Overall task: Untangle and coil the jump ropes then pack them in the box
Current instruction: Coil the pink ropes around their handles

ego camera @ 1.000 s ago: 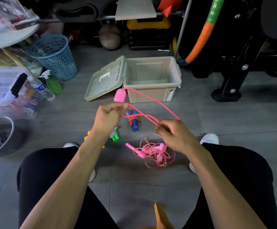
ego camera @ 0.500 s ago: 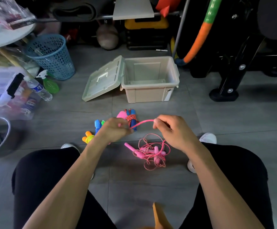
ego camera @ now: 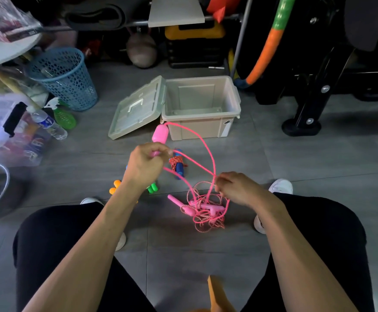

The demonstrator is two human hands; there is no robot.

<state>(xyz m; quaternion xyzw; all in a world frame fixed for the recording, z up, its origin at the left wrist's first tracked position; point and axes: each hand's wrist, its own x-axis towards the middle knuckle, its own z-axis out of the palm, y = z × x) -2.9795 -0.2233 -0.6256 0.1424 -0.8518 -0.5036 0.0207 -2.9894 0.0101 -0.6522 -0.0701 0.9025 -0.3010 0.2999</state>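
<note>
A bright pink jump rope (ego camera: 202, 144) arcs across the centre of the frame, its fat pink handle (ego camera: 160, 134) standing up out of the left hand (ego camera: 146, 164), whose fingers are curled tight around the handle's lower end. The right hand (ego camera: 237, 188), lower right of centre, pinches the cord where the loop drops toward the floor. Below those fingers a heap of pink cord and slim handles, the tangle (ego camera: 203, 209), lies on the grey tiles between the person's knees. The cord looks light, limp and smooth, likely to slip and spring back; the rigid handles seem the surest places to take hold. A blue-handled rope (ego camera: 179, 164) lies bundled just behind the left hand. Above centre, the beige box (ego camera: 200, 128) waits with nothing in it, lid (ego camera: 136, 109) leaning against its left side.
</note>
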